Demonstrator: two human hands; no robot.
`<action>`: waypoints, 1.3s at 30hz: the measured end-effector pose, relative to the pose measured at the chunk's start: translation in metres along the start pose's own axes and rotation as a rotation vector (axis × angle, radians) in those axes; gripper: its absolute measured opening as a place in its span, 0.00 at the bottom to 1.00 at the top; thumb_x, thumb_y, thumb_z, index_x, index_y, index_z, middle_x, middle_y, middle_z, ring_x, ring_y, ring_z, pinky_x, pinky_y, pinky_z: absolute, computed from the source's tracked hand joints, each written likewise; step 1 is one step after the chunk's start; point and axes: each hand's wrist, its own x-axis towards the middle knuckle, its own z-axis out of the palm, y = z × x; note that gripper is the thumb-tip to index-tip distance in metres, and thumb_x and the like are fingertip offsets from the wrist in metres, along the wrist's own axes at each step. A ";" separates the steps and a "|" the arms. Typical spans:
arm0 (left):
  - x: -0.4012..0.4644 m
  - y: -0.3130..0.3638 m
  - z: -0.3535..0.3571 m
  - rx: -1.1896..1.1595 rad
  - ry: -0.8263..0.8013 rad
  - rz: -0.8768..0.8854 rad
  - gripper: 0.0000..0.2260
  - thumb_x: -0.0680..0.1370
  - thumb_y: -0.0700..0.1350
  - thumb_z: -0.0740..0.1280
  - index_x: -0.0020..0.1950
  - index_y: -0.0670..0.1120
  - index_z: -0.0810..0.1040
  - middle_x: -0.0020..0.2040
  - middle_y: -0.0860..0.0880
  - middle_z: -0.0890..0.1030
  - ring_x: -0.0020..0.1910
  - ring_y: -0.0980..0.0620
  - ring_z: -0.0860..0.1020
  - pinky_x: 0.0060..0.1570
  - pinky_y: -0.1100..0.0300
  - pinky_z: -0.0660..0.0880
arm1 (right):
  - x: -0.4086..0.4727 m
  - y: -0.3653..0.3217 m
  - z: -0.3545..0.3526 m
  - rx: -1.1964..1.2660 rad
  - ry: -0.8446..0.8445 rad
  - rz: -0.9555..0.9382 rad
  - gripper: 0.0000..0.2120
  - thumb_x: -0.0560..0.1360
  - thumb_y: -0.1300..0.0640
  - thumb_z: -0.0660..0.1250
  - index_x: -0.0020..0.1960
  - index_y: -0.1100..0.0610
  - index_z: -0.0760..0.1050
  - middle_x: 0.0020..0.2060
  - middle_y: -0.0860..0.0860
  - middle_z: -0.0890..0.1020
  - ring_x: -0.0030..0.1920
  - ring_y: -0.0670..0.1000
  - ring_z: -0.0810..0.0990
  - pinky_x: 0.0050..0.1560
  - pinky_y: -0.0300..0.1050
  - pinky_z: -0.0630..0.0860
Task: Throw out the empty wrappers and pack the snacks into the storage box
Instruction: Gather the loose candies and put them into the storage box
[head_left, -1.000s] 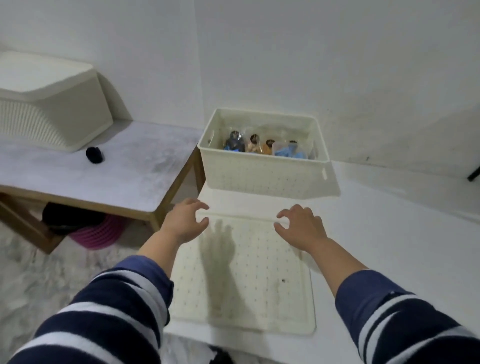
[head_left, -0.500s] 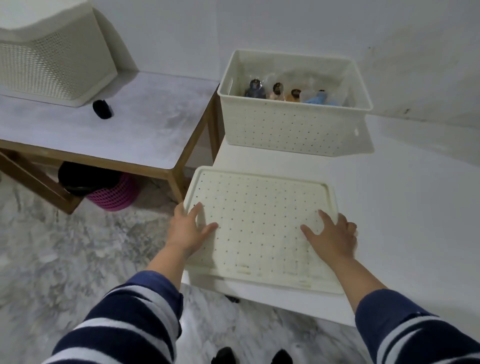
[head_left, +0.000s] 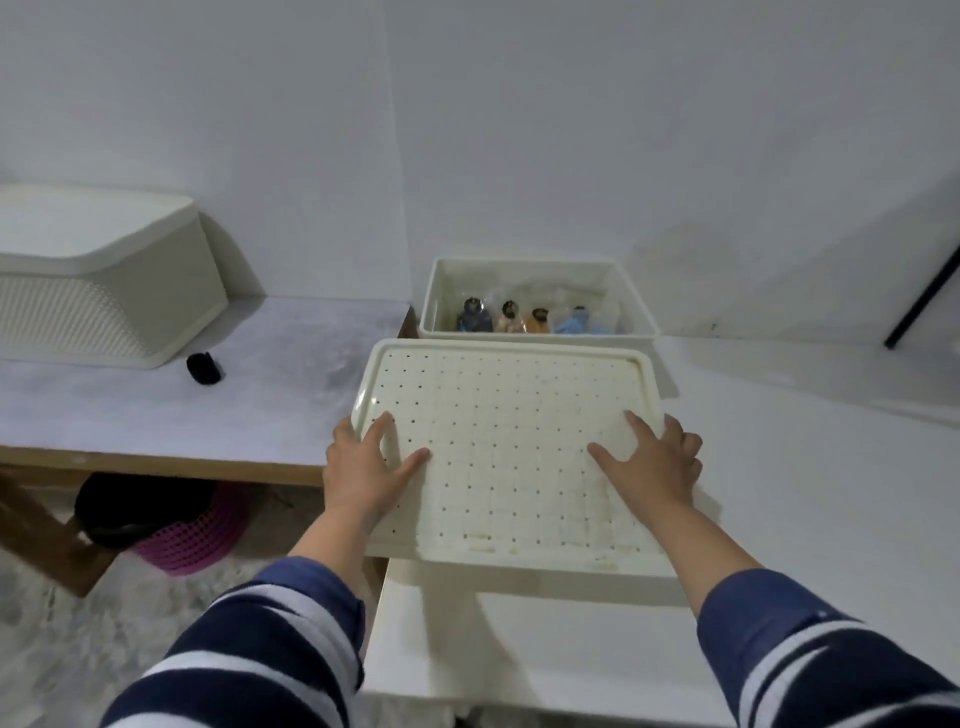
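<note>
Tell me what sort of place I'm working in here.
Probably a plain room at home, a storage or utility corner: bare white walls, a marble-look floor, a wooden side table with a pink bin beneath it, and lidded plastic storage baskets.

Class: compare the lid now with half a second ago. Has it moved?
Yes. The perforated lid, gripped by both hands, has risen off the white table and moved toward the storage box; its far edge now overlaps the box's front wall.
</note>
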 end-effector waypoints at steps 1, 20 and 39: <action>0.008 0.009 -0.006 -0.004 0.013 0.013 0.36 0.70 0.66 0.67 0.74 0.56 0.62 0.73 0.45 0.59 0.68 0.42 0.66 0.66 0.43 0.69 | 0.009 -0.005 -0.008 0.012 0.019 -0.006 0.36 0.71 0.34 0.62 0.74 0.46 0.60 0.74 0.56 0.56 0.71 0.60 0.55 0.70 0.56 0.58; 0.266 0.155 0.028 0.045 -0.063 -0.051 0.33 0.72 0.66 0.64 0.74 0.55 0.62 0.73 0.43 0.59 0.68 0.41 0.67 0.65 0.46 0.69 | 0.310 -0.065 -0.039 -0.009 -0.005 -0.050 0.34 0.71 0.32 0.61 0.73 0.47 0.63 0.68 0.56 0.66 0.67 0.59 0.61 0.63 0.53 0.63; 0.292 0.148 0.051 0.360 -0.116 -0.086 0.19 0.78 0.60 0.53 0.64 0.54 0.68 0.70 0.42 0.64 0.67 0.41 0.65 0.66 0.40 0.60 | 0.338 -0.052 -0.014 0.005 -0.168 -0.145 0.25 0.76 0.41 0.59 0.72 0.46 0.65 0.75 0.54 0.59 0.72 0.57 0.55 0.69 0.51 0.61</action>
